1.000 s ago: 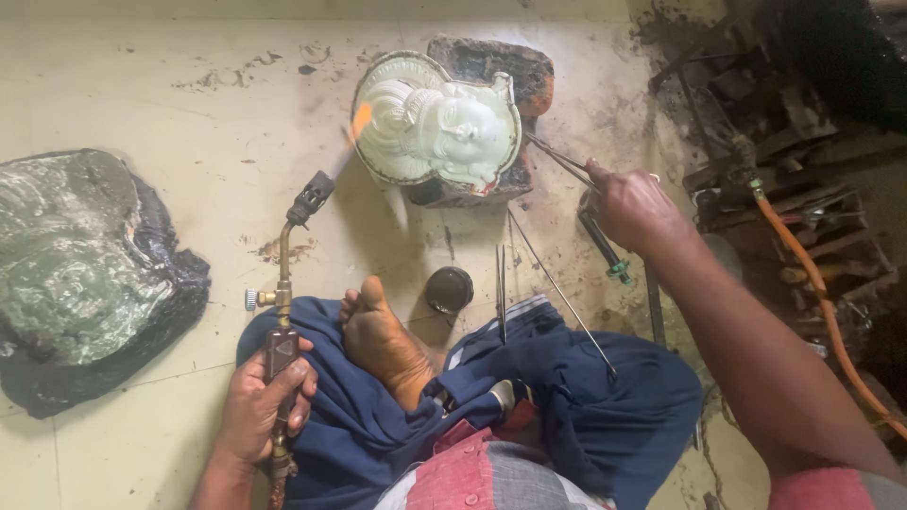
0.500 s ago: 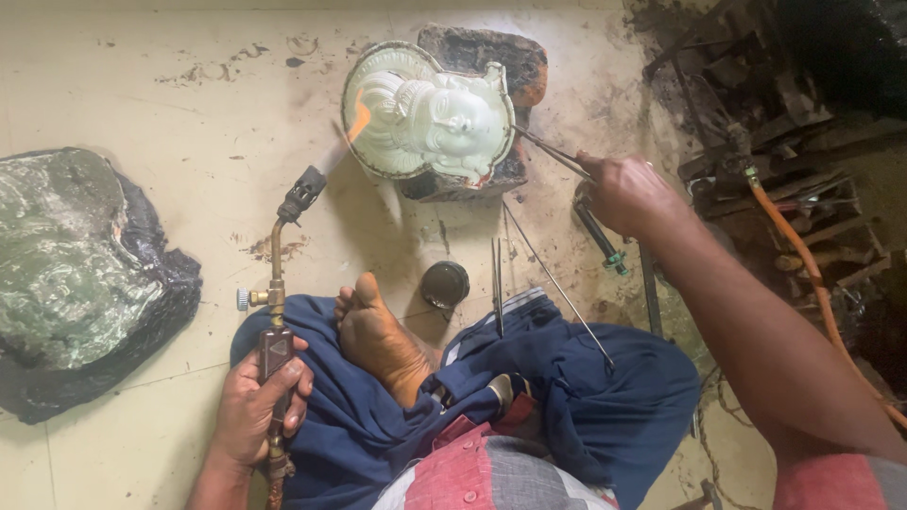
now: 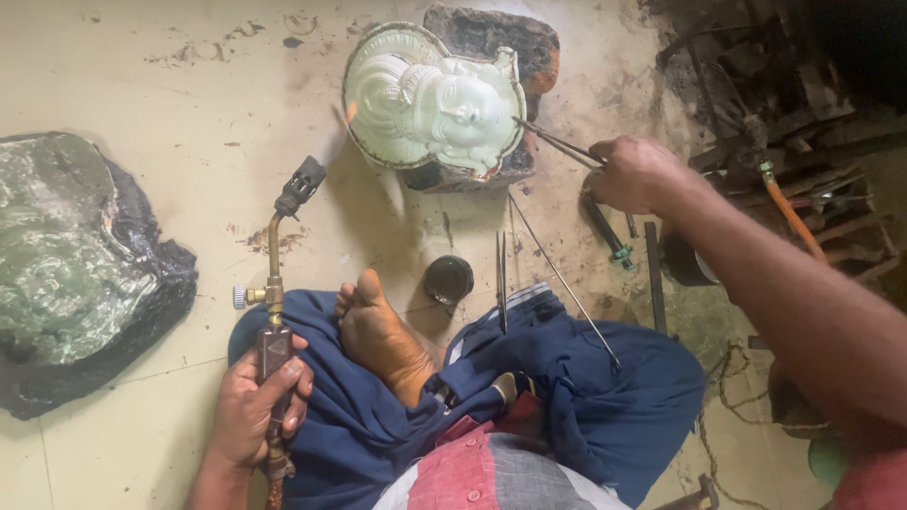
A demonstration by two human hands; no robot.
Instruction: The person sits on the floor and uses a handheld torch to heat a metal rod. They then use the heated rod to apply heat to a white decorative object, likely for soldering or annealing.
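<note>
Now the left hand (image 3: 253,408) is clenching around the gas torch (image 3: 276,283), its nozzle pointing toward the pale relief plaque (image 3: 430,99). Right of that plaque, the right hand (image 3: 631,173) is pinching long tweezers (image 3: 557,144), their tips touching the plaque's edge, while a small dark cup (image 3: 448,280) is sitting below the plaque.

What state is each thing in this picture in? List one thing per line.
gas torch: unlit, gripped by left hand, nozzle aimed at the relief
pale green relief plaque: propped on a dark block
tweezers: held by right hand, tips touching the plaque
round tin: standing on floor
</note>
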